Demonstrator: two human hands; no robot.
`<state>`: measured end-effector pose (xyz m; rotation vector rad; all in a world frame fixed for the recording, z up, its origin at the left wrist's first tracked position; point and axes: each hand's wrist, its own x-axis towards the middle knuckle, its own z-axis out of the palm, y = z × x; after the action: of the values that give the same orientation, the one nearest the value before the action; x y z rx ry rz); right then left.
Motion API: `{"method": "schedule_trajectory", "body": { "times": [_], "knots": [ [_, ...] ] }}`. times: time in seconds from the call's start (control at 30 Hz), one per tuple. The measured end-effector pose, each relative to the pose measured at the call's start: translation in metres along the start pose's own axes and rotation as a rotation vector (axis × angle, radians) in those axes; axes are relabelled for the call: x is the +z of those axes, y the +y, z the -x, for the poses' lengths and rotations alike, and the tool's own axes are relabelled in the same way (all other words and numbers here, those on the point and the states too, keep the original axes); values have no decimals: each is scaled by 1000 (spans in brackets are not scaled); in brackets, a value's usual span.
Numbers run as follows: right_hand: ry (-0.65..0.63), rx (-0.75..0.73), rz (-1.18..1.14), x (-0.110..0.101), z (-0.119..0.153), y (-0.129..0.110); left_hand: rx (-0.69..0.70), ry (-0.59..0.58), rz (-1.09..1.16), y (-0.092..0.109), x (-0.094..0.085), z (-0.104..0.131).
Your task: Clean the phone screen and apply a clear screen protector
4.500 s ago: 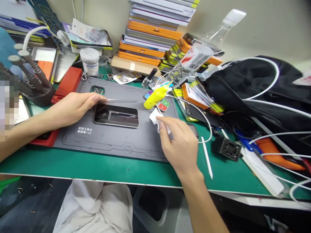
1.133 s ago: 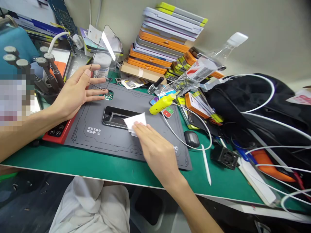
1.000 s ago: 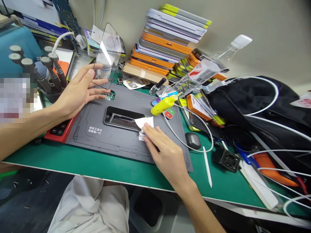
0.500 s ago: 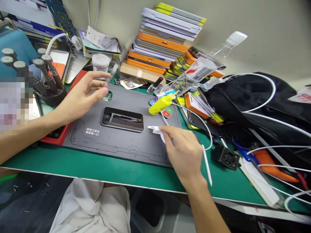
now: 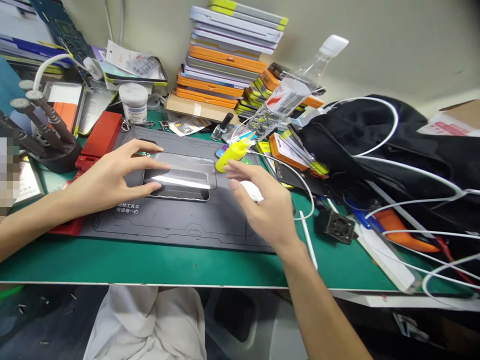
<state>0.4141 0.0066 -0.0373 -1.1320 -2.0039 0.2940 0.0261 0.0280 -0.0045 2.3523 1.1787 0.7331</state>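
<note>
A phone lies screen side up on the grey mat. Over it is a clear, glossy panel, offset toward the back. My left hand grips the panel's left end, thumb at the front and fingers behind. To the right, my right hand is over the mat with a crumpled white tissue in its palm; its thumb and forefinger reach toward a yellow bottle. Whether the forefinger touches the bottle is unclear.
Behind the mat stand a white tub, stacked cases and a tilted clear bottle. A tool holder is at the left. Cables, a small fan, a white stylus and a black bag fill the right.
My left hand has come down to the phone, and the clear panel now shows over it. My right hand has opened its thumb and forefinger near the yellow bottle. The view has shifted.
</note>
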Motion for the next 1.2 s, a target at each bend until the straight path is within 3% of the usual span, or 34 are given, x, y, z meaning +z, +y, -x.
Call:
{"method": "schedule_trajectory", "body": {
  "times": [0.13,0.33,1.2],
  "knots": [
    [-129,94,-138,14,4,15,-21,-35,-13,2,-3,-1],
    [-254,104,-77,17,10,22,-42,-67,-19,3,-6,-3],
    [-291,50,51,25,-2,18,-81,-177,-70,-7,-4,-3]
  ]
}}
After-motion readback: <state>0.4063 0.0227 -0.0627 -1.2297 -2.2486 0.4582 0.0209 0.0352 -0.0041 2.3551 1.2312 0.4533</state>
